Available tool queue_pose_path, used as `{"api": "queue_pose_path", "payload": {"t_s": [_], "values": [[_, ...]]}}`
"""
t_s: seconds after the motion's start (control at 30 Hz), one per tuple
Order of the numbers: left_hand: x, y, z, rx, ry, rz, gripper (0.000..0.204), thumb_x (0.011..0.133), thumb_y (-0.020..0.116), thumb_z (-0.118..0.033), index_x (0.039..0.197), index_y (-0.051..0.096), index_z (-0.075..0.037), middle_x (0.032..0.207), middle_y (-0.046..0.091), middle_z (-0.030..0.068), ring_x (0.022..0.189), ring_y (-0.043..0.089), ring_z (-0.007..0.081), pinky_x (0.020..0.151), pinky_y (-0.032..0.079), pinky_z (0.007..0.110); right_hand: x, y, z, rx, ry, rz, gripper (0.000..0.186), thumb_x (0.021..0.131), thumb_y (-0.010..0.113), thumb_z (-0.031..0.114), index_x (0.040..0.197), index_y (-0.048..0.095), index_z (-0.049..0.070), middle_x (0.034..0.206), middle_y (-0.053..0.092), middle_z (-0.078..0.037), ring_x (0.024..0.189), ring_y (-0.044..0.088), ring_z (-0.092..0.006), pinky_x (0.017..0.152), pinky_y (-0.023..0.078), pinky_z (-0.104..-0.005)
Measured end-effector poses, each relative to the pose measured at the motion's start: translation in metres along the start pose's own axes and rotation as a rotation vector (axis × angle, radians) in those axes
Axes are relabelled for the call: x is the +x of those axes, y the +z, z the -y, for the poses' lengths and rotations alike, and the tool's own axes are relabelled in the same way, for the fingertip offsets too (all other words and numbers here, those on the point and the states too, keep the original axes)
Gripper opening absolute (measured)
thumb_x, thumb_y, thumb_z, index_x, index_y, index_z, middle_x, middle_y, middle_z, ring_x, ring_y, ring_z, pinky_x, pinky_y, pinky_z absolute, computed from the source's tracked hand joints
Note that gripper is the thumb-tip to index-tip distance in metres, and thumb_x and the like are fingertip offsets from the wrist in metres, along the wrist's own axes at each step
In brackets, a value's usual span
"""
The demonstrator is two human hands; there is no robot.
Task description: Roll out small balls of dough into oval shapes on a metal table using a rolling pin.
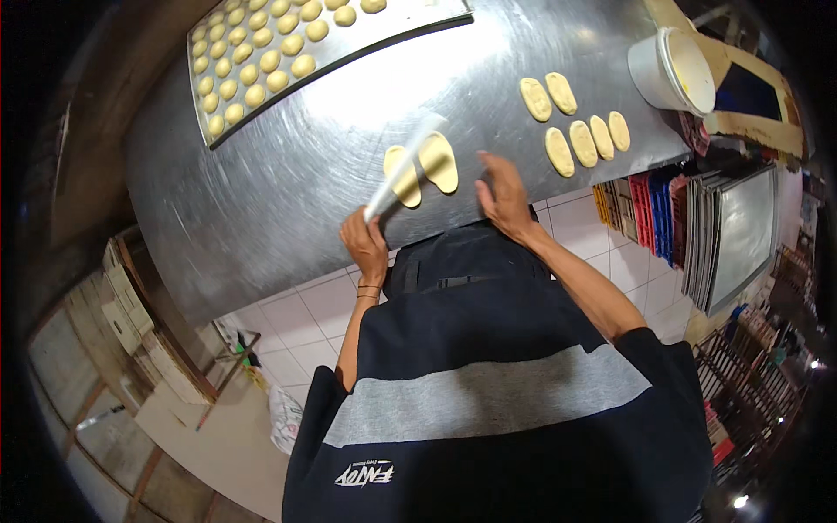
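Observation:
My left hand (364, 240) is closed around the lower end of a long white rod (383, 193), blurred, which slants up over two flattened pieces of dough. One oval piece (407, 189) lies partly under the rod; the other (443, 170) is just right of it. My right hand (501, 192) is open, fingers apart and holding nothing, near the table's front edge to the right of the dough. Several flattened dough ovals (582, 143) lie on the steel table (235, 218) farther right.
A tray (353, 41) with several dough balls (303, 65) sits at the back left. A white bucket (649, 74) stands at the back right. Stacked metal trays (737, 235) and coloured crates (645, 218) are right of the table; wooden boards (131, 296) lean at lower left.

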State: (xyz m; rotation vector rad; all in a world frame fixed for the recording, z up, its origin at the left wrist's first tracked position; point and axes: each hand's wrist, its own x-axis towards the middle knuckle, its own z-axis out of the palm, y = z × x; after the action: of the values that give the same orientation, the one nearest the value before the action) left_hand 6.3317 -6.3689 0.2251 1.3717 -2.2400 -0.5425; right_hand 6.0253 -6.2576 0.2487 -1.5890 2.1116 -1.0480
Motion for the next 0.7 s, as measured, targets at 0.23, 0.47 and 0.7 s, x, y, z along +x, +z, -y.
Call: {"api": "queue_pose_path", "payload": {"t_s": [0.23,0.47,0.7], "values": [[0.113,0.011,-0.008,0.098,-0.097,-0.038,0.031,0.101,0.064,-0.010,0.129,0.066,0.003,0.115,0.067,0.0206,0.109,0.059,0.0410,0.101,0.045,0.050,0.066,0.033,0.025,-0.011,-0.094,0.408,0.036,0.099,0.063,0.005,0.135,0.061,0.005,0.072,0.067,-0.017,0.057,0.066,-0.0352,0.055,0.048,-0.0518],[0.145,0.050,-0.071,0.123,-0.162,-0.079,0.041,0.097,0.065,-0.008,0.137,0.065,-0.004,0.144,0.055,0.0208,0.135,0.049,0.0405,0.113,0.035,0.060,0.080,-0.088,0.023,0.319,0.041,-0.117,0.026,0.093,0.076,0.007,0.116,0.071,-0.003,0.102,0.076,-0.015,0.090,0.073,-0.0261,0.080,0.057,-0.0366],[0.178,0.109,-0.186,-0.222,0.055,-0.010,0.028,0.095,0.059,0.000,0.122,0.070,0.002,0.122,0.068,0.0220,0.120,0.060,0.0403,0.108,0.045,0.049,0.104,-0.216,-0.074,-0.021,0.072,-0.018,0.033,0.090,0.070,0.000,0.123,0.072,0.004,0.099,0.074,-0.015,0.088,0.072,-0.0303,0.078,0.057,-0.0401]]}}
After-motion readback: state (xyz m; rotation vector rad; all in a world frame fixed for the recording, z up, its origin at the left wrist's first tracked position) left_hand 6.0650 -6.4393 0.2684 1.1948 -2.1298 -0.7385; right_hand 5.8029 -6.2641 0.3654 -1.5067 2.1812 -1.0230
